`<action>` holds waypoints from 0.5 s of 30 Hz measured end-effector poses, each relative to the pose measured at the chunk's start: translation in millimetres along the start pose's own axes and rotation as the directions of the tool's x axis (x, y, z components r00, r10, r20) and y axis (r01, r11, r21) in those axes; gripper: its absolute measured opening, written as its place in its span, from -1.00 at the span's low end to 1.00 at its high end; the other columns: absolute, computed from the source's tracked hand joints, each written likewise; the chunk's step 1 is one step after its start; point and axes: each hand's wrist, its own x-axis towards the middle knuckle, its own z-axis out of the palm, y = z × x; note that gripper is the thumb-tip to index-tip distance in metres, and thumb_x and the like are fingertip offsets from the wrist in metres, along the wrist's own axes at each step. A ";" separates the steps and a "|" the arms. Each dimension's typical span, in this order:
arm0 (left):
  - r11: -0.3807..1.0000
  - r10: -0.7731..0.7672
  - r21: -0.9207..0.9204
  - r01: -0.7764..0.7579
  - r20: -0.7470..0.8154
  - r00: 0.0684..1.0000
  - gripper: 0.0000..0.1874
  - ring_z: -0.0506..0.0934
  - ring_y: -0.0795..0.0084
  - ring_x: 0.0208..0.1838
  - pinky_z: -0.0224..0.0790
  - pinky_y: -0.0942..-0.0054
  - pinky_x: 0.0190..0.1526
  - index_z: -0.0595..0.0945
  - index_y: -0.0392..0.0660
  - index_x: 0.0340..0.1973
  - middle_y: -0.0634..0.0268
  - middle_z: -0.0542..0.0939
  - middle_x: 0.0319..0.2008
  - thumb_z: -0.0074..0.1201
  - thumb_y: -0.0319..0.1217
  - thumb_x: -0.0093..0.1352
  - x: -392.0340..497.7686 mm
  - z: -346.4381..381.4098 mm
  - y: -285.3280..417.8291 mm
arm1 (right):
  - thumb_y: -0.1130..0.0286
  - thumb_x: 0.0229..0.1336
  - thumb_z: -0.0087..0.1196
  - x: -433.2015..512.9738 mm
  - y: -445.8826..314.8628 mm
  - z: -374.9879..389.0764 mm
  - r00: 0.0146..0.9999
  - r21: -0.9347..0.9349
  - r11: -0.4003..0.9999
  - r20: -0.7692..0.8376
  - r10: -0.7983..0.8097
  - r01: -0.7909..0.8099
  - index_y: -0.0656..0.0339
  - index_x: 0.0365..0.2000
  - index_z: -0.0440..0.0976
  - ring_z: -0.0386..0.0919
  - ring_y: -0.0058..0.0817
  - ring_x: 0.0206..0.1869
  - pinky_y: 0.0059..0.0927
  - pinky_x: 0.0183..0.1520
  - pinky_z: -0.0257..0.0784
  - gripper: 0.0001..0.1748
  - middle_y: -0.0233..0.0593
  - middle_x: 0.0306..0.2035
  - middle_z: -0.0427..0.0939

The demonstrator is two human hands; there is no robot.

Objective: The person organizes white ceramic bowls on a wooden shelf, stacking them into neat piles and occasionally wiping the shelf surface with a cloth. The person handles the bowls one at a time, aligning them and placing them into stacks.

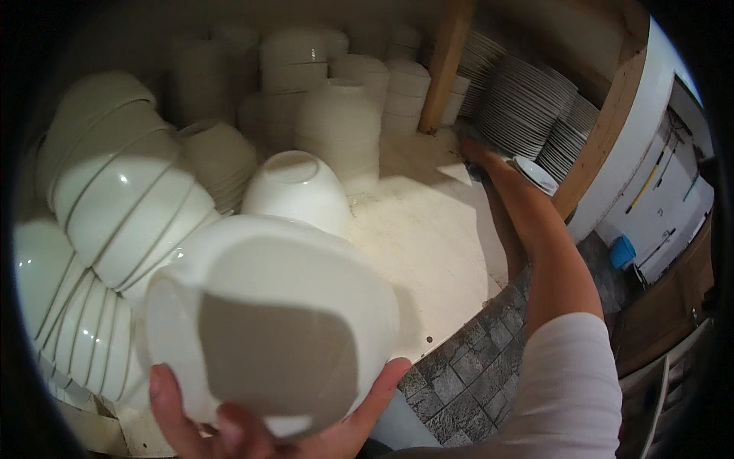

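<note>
My left hand grips a large glossy white ceramic bowl close to the camera, fingers at its lower left and thumb at its lower right. A broad shadow lies over the bowl. Just behind it, an upside-down white bowl rests on the pale shelf board. On the right, my bare right arm reaches far in, past a wooden post. My right hand is small and dim beside stacked white plates; its fingers are not clear. A small white dish lies near my forearm.
Leaning stacks of white bowls crowd the left side. More bowl stacks stand at the back. A wooden post and a wooden beam flank the plates. Grey floor tiles and a blue bucket are at the right.
</note>
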 end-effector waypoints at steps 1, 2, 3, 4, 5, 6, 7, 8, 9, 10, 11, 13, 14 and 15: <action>0.999 -0.008 -0.046 0.009 0.027 1.000 0.33 0.06 -0.06 0.28 0.36 -0.03 0.10 -0.14 -0.12 0.30 -0.07 -0.08 0.27 0.44 0.05 -0.15 0.1 -1.7 1.4 | 0.19 0.37 -0.53 -2.2 -5.5 -2.9 0.999 0.062 0.997 -0.011 -0.051 0.052 0.07 0.31 0.06 0.03 -0.15 0.39 -0.23 0.43 -0.14 -0.44 -0.05 0.37 0.02; 0.995 -0.009 -0.100 0.015 0.058 0.998 0.29 -0.02 -0.15 0.36 0.29 -0.19 0.19 -0.16 -0.06 0.33 -0.08 -0.12 0.29 0.45 -0.06 -0.07 -1.8 -3.0 2.7 | 0.20 0.35 -0.51 -14.5 -15.0 -7.1 0.991 -0.032 0.990 0.028 -0.134 0.135 0.12 0.28 0.10 0.06 -0.14 0.38 -0.20 0.40 -0.07 -0.45 0.00 0.35 0.07; 0.982 -0.048 -0.180 0.055 0.042 0.998 0.27 -0.02 -0.16 0.36 0.29 -0.16 0.18 -0.15 -0.08 0.33 -0.10 -0.14 0.29 0.47 -0.12 -0.07 -3.1 -0.4 8.0 | 0.21 0.33 -0.48 -34.9 -30.4 -14.8 0.974 -0.121 0.967 0.066 -0.216 0.223 0.18 0.24 0.13 0.09 -0.12 0.37 -0.17 0.37 0.00 -0.45 0.05 0.32 0.11; 0.978 -0.046 -0.206 0.042 -0.016 0.999 0.21 0.04 -0.18 0.32 0.30 -0.15 0.15 -0.08 -0.08 0.31 -0.14 -0.07 0.26 0.44 -0.06 -0.04 -4.5 3.6 8.7 | 0.22 0.32 -0.45 -62.2 -50.4 -24.4 0.949 -0.201 0.929 0.105 -0.296 0.312 0.23 0.21 0.17 0.12 -0.11 0.35 -0.15 0.34 0.08 -0.46 0.09 0.30 0.15; 0.973 -0.045 -0.230 0.027 -0.074 0.996 0.15 0.10 -0.21 0.27 0.30 -0.14 0.12 0.00 -0.09 0.29 -0.19 -0.01 0.23 0.41 0.00 -0.02 -4.4 8.0 6.4 | 0.18 0.32 -0.46 -93.7 -73.3 -35.8 0.933 -0.082 0.935 0.136 -0.332 0.344 0.24 0.21 0.18 0.12 -0.10 0.35 -0.16 0.35 0.05 -0.44 0.09 0.30 0.14; 0.968 -0.044 -0.250 0.010 -0.133 0.990 0.10 0.17 -0.23 0.23 0.31 -0.13 0.08 0.07 -0.10 0.28 -0.24 0.05 0.20 0.39 0.07 0.01 -5.1 11.0 4.9 | 0.15 0.33 -0.47 -127.0 -97.8 -46.9 0.890 0.073 0.899 0.128 -0.438 0.432 0.25 0.21 0.18 0.12 -0.09 0.35 -0.17 0.36 0.02 -0.42 0.08 0.31 0.13; 0.958 -0.030 -0.288 0.010 -0.063 0.998 0.18 -0.01 -0.16 0.34 0.10 -0.15 0.24 -0.03 -0.08 0.31 -0.12 -0.11 0.29 0.47 -0.17 -0.05 -7.3 8.8 3.5 | 0.09 0.34 -0.51 -158.7 -124.1 -57.1 0.896 0.169 0.911 0.183 -0.405 0.377 0.21 0.25 0.14 0.05 -0.11 0.38 -0.20 0.39 -0.06 -0.39 0.05 0.33 0.09; 0.960 -0.016 -0.281 -0.004 -0.070 0.997 0.17 0.00 -0.14 0.34 0.08 -0.15 0.24 -0.01 -0.09 0.31 -0.12 -0.09 0.29 0.47 -0.18 -0.04 -7.3 8.3 3.2 | 0.03 0.36 -0.55 -188.4 -146.6 -68.5 0.849 0.332 0.836 0.154 -0.506 0.438 0.17 0.28 0.10 -0.02 -0.13 0.41 -0.23 0.42 -0.13 -0.36 0.02 0.36 0.05; 0.957 -0.027 -0.291 0.004 -0.076 0.997 0.16 0.00 -0.13 0.34 0.06 -0.15 0.23 0.00 -0.09 0.31 -0.12 -0.07 0.29 0.47 -0.18 -0.04 -9.9 9.6 4.7 | 0.04 0.35 -0.56 -217.8 -165.4 -75.5 0.856 0.249 0.870 0.203 -0.476 0.425 0.21 0.28 0.10 0.03 -0.10 0.38 -0.23 0.40 -0.09 -0.35 0.06 0.34 0.08; 0.950 -0.039 -0.313 0.012 -0.082 0.996 0.14 0.01 -0.12 0.34 0.05 -0.16 0.23 0.01 -0.10 0.30 -0.11 -0.05 0.28 0.47 -0.19 -0.04 -9.3 9.7 6.1 | 0.04 0.35 -0.56 -242.3 -180.0 -83.4 0.835 0.201 0.860 0.215 -0.506 0.469 0.26 0.27 0.10 0.08 -0.07 0.35 -0.22 0.39 -0.05 -0.34 0.09 0.32 0.10; 0.930 -0.022 -0.365 -0.035 -0.152 0.988 0.11 0.03 -0.11 0.32 0.08 -0.12 0.21 0.05 -0.10 0.29 -0.10 0.00 0.27 0.47 -0.21 -0.04 -7.5 12.9 7.2 | 0.04 0.36 -0.57 -263.7 -190.2 -89.7 0.788 0.195 0.807 0.182 -0.588 0.557 0.28 0.27 0.10 0.05 -0.08 0.37 -0.23 0.39 -0.06 -0.33 0.09 0.33 0.09; 0.937 -0.034 -0.347 -0.027 -0.170 0.985 0.12 0.08 -0.16 0.27 0.15 -0.10 0.15 0.06 -0.07 0.27 -0.17 -0.01 0.25 0.49 -0.20 -0.07 -5.3 11.2 9.6 | 0.04 0.37 -0.56 -303.0 -193.6 -96.9 0.686 0.221 0.684 0.082 -0.723 0.695 0.31 0.27 0.10 0.00 -0.10 0.40 -0.23 0.40 -0.09 -0.33 0.07 0.34 0.07; 0.935 -0.029 -0.352 -0.036 -0.178 0.984 0.13 0.10 -0.18 0.25 0.19 -0.09 0.13 0.07 -0.06 0.27 -0.20 -0.01 0.24 0.50 -0.19 -0.08 -4.6 10.6 11.1 | 0.04 0.37 -0.54 -321.1 -190.5 -96.4 0.646 0.230 0.640 0.057 -0.761 0.733 0.33 0.26 0.11 -0.01 -0.11 0.41 -0.23 0.41 -0.10 -0.33 0.05 0.35 0.06; 0.916 -0.037 -0.398 -0.041 -0.188 0.981 0.10 0.06 -0.12 0.31 0.11 -0.03 0.22 0.06 -0.07 0.29 -0.11 -0.01 0.28 0.47 -0.32 -0.05 -4.4 10.4 12.2 | 0.08 0.38 -0.49 -335.1 -184.7 -95.8 0.605 0.316 0.572 -0.010 -0.796 0.757 0.28 0.26 0.13 -0.01 -0.14 0.41 -0.21 0.41 -0.13 -0.37 0.04 0.35 0.08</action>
